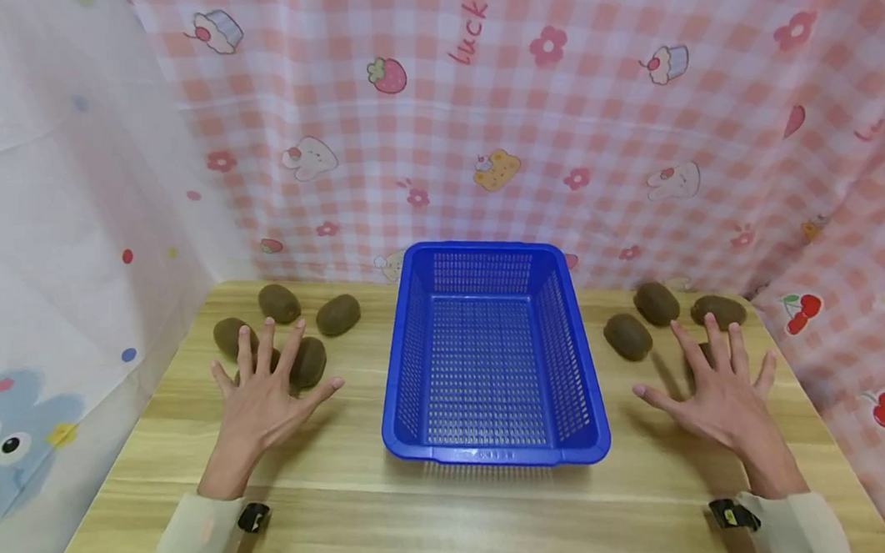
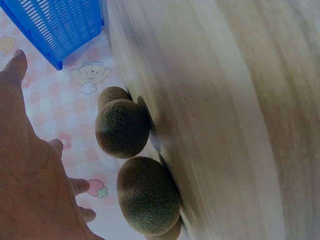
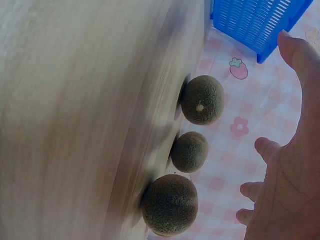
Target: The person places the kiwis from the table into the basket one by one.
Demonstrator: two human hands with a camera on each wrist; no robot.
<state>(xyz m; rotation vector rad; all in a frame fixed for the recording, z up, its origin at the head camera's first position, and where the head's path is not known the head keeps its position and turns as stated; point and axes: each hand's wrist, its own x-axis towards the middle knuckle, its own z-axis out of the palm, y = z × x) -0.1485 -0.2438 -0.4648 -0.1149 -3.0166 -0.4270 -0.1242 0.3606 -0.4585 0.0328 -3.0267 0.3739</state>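
Observation:
Brown, fuzzy kiwis lie in two groups on a wooden table. Above the left group, with its fingers spread, is my left hand [image 1: 263, 407], partly hiding kiwis such as this one [image 1: 308, 363]. In the left wrist view, a gap separates that hand from the nearest kiwi [image 2: 149, 196]. My right hand [image 1: 727, 399] is likewise spread over the right group and covers part of a kiwi [image 1: 705, 353]. The right wrist view has several kiwis, a large one [image 3: 170, 205] lowest, apart from the fingers. Neither hand holds anything. Between the groups stands a blue plastic basket [image 1: 497, 456] with nothing in it.
The wooden table [image 1: 456, 535] meets a pink checked cloth [image 1: 435, 126] hanging behind it and on the right. White printed cloth [image 1: 48, 205] hangs along the left side. A black band [image 1: 733, 513] is on the right wrist, another [image 1: 253, 518] on the left.

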